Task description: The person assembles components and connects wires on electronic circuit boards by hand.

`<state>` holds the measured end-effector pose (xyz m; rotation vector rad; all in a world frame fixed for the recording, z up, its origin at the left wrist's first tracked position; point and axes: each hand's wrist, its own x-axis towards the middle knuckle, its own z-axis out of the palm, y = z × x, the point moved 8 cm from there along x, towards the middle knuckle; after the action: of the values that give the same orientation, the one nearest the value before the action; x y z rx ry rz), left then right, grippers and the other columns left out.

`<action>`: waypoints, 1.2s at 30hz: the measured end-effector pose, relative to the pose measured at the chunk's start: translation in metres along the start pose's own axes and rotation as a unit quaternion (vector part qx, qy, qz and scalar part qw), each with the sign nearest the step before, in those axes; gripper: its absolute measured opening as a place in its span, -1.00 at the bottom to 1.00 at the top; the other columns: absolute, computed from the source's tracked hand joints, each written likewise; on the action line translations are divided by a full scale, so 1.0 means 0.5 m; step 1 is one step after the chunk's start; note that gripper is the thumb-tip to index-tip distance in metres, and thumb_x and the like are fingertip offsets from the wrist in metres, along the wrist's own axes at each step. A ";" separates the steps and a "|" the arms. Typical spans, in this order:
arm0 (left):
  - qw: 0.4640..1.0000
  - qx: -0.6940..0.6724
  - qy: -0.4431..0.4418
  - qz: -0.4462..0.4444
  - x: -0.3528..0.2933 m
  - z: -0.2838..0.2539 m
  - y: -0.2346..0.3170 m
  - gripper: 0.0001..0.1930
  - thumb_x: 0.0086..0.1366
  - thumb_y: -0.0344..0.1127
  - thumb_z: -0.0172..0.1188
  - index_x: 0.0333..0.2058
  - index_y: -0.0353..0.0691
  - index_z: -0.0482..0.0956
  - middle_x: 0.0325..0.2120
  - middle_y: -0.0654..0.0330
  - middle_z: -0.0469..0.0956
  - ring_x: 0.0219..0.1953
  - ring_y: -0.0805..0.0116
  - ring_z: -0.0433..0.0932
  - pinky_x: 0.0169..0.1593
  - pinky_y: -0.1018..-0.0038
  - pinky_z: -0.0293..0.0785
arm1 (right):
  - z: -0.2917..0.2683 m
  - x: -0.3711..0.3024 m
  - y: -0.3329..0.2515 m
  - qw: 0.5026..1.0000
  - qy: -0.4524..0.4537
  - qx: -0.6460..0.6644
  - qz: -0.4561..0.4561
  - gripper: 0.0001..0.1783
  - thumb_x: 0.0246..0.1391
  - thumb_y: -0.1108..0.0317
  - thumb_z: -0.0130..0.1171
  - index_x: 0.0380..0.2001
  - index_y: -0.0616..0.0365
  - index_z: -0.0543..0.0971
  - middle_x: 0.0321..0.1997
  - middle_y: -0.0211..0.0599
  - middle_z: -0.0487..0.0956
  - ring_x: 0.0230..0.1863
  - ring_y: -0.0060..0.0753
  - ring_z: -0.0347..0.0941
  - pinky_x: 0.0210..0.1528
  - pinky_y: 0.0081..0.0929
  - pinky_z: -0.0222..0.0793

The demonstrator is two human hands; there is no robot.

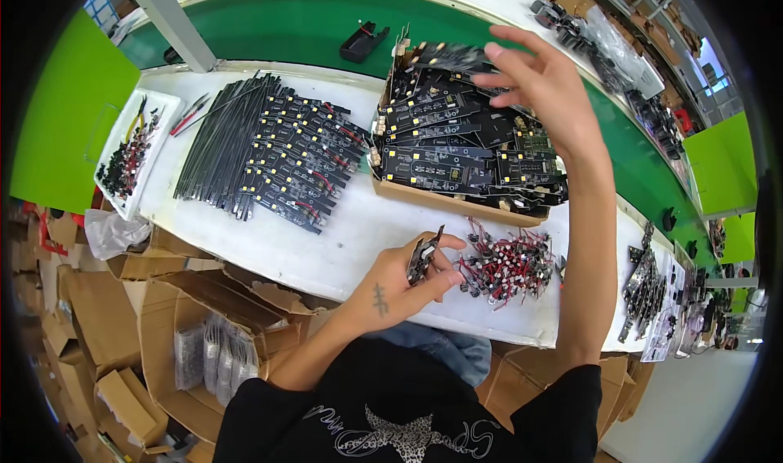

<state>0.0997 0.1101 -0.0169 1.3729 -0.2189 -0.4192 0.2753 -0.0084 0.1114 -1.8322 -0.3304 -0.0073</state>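
Tabletop (334, 255), blurred board (450, 56) by right hand (545, 80)

the person's left hand (393, 282) holds a dark circuit board (422, 261) just beside a heap of red and black wired parts (510, 266). the right hand (545, 88), fingers spread, is over a cardboard box (457, 205) of black boards (432, 165), a blurred board (450, 57) at its fingertips.

White bench (351, 239), green strip (269, 27), lime-green panel (61, 121)

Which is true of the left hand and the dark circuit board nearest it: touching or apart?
Touching. The head view shows the left hand curled around the dark circuit board, with no gap visible.
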 end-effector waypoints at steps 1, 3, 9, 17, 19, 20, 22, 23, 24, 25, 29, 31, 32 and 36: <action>1.000 0.000 0.004 0.002 -0.002 -0.003 -0.005 -0.67 0.27 -0.40 0.20 -0.01 -0.31 0.46 -0.51 0.28 0.53 -0.50 0.59 0.49 -0.39 0.60 0.39 | 0.003 -0.001 0.003 1.000 0.002 -0.012 0.001 -0.51 0.15 0.23 0.20 0.06 0.33 0.45 -0.16 -0.14 0.58 -0.23 -0.42 0.60 -0.33 -0.60 0.51; 1.000 -0.008 0.004 0.020 -0.005 -0.005 -0.013 -0.66 0.28 -0.40 0.18 0.01 -0.31 0.46 -0.51 0.30 0.52 -0.50 0.60 0.46 -0.39 0.60 0.38 | -0.008 -0.021 -0.009 0.999 0.024 -0.039 0.001 -0.52 0.17 0.20 0.17 0.05 0.32 0.46 -0.11 -0.11 0.57 -0.21 -0.42 0.59 -0.35 -0.59 0.52; 0.994 0.034 -0.013 0.101 -0.037 -0.019 0.101 -0.41 0.34 0.05 0.03 0.14 -0.33 0.30 -0.58 0.32 0.37 -0.55 0.58 0.32 -0.47 0.64 0.23 | -0.069 -0.095 -0.018 0.997 0.045 -0.055 -0.013 -0.63 0.18 0.24 0.15 -0.04 0.27 0.54 -0.07 -0.22 0.59 -0.24 -0.49 0.57 -0.37 -0.63 0.45; 0.907 0.295 0.090 0.285 0.086 -0.081 0.349 -0.36 0.44 0.16 -0.41 -0.07 -0.34 0.43 -0.68 0.38 0.21 -0.61 0.58 0.18 -0.47 0.59 0.13 | -0.181 -0.207 0.016 0.990 0.138 -0.024 -0.009 -0.70 0.20 0.29 0.11 -0.09 0.26 0.56 -0.13 -0.22 0.62 -0.29 -0.51 0.55 -0.38 -0.60 0.43; 0.876 0.367 0.079 0.304 0.144 -0.072 0.379 -0.51 0.46 -0.03 -0.30 -0.08 -0.35 0.45 -0.66 0.34 0.24 -0.57 0.53 0.24 -0.41 0.56 0.24 | -0.201 -0.236 0.021 0.987 0.161 -0.014 -0.012 -0.71 0.21 0.30 0.10 -0.10 0.26 0.57 -0.16 -0.21 0.64 -0.31 -0.52 0.55 -0.38 -0.60 0.42; 0.865 0.397 0.071 0.299 0.167 -0.068 0.388 -0.60 0.45 -0.10 -0.19 -0.12 -0.34 0.47 -0.62 0.27 0.35 -0.52 0.48 0.32 -0.37 0.51 0.30 | -0.209 -0.251 0.022 0.985 0.169 -0.012 -0.007 -0.71 0.21 0.30 0.10 -0.10 0.26 0.57 -0.17 -0.21 0.64 -0.32 -0.52 0.55 -0.38 -0.60 0.42; 0.818 0.511 0.053 0.260 0.218 -0.056 0.390 -0.63 0.42 -0.11 -0.10 -0.15 -0.33 0.49 -0.54 0.21 0.46 -0.46 0.45 0.39 -0.32 0.52 0.34 | -0.224 -0.277 0.022 0.983 0.185 -0.011 -0.002 -0.72 0.21 0.31 0.09 -0.12 0.26 0.57 -0.20 -0.20 0.64 -0.34 -0.52 0.54 -0.39 -0.60 0.42; 0.807 0.532 0.039 0.254 0.248 -0.048 0.383 -0.62 0.40 -0.08 -0.05 -0.17 -0.33 0.52 -0.47 0.13 0.53 -0.40 0.40 0.45 -0.26 0.50 0.38 | -0.235 -0.289 0.025 0.981 0.192 -0.010 -0.002 -0.72 0.21 0.31 0.09 -0.12 0.26 0.57 -0.20 -0.20 0.64 -0.34 -0.52 0.54 -0.39 -0.60 0.42; 0.794 0.548 0.014 0.263 0.270 -0.033 0.377 -0.61 0.39 -0.06 -0.03 -0.18 -0.34 0.53 -0.45 0.08 0.53 -0.39 0.32 0.48 -0.23 0.47 0.39 | -0.246 -0.301 0.029 0.980 0.200 -0.016 0.001 -0.73 0.21 0.31 0.09 -0.12 0.26 0.57 -0.20 -0.20 0.64 -0.35 -0.52 0.54 -0.39 -0.61 0.41; 0.780 0.563 -0.011 0.272 0.292 -0.014 0.371 -0.59 0.38 -0.04 -0.02 -0.19 -0.35 0.54 -0.44 0.03 0.54 -0.37 0.25 0.50 -0.19 0.43 0.41 | -0.258 -0.311 0.034 0.978 0.207 -0.021 0.004 -0.73 0.21 0.31 0.09 -0.13 0.26 0.58 -0.20 -0.20 0.65 -0.35 -0.52 0.54 -0.39 -0.61 0.41; 0.744 0.579 -0.080 0.324 0.359 0.061 0.352 -0.52 0.38 0.03 -0.04 -0.21 -0.36 0.56 -0.46 0.00 0.54 -0.38 0.16 0.51 -0.20 0.34 0.42 | -0.289 -0.351 0.041 0.972 0.236 -0.017 0.002 -0.73 0.21 0.30 0.09 -0.14 0.27 0.58 -0.22 -0.21 0.65 -0.37 -0.53 0.53 -0.40 -0.62 0.40; 0.839 0.487 -0.069 0.232 0.397 0.063 0.343 -0.51 0.36 0.07 -0.02 -0.20 -0.33 0.57 -0.51 0.13 0.53 -0.41 0.37 0.51 -0.26 0.42 0.42 | -0.302 -0.371 0.050 0.968 0.249 -0.017 0.002 -0.72 0.21 0.30 0.08 -0.15 0.27 0.58 -0.24 -0.21 0.64 -0.39 -0.54 0.52 -0.42 -0.63 0.39; 0.848 0.470 -0.058 0.236 0.411 0.063 0.345 -0.50 0.35 0.10 0.00 -0.19 -0.31 0.58 -0.53 0.23 0.52 -0.41 0.51 0.50 -0.29 0.52 0.42 | -0.306 -0.380 0.055 0.967 0.254 -0.013 0.000 -0.72 0.21 0.30 0.08 -0.15 0.27 0.58 -0.24 -0.21 0.64 -0.39 -0.54 0.52 -0.42 -0.63 0.39; 0.884 0.417 -0.064 0.201 0.442 0.060 0.310 -0.45 0.34 0.11 0.04 -0.14 -0.37 0.55 -0.42 0.15 0.58 -0.32 0.43 0.57 -0.21 0.52 0.49 | -0.311 -0.407 0.090 0.966 0.257 0.014 0.031 -0.72 0.23 0.30 0.06 -0.15 0.28 0.58 -0.28 -0.22 0.64 -0.41 -0.57 0.50 -0.46 -0.65 0.35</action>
<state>0.3135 0.0134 0.1204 2.0813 -0.8540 -0.0433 0.1162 -0.2111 0.0782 -1.7390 0.0924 -0.4267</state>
